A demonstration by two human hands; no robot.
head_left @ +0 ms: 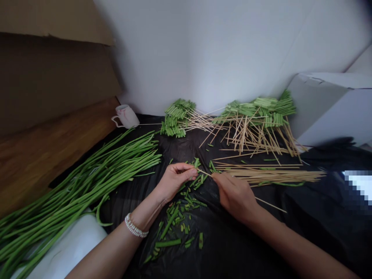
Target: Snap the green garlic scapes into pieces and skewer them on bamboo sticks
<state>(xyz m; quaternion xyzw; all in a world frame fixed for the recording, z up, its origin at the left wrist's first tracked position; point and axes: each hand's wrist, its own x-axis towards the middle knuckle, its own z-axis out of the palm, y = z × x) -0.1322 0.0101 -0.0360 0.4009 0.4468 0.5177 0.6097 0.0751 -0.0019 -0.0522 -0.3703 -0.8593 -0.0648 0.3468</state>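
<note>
My right hand (pixel 234 192) is closed around a thin wooden skewer (pixel 270 204), whose rear part sticks out below the hand to the right. The skewer's front end reaches my left hand (pixel 180 176), where thumb and fingers are pinched together at its tip. Whether a green piece is between those fingers is hidden. Cut green bean pieces (pixel 174 217) lie scattered below and between the hands. Long green beans (pixel 116 170) form a pile on the left. Loose skewers (pixel 279 176) lie side by side to the right, beyond my right hand.
Skewers threaded with bean pieces (pixel 177 116) are stacked at the back, with another stack (pixel 261 106) farther right. A white mug (pixel 127 116) stands at the back left. A white box (pixel 328 104) is at the right. Black sheeting (pixel 238 248) covers the work surface.
</note>
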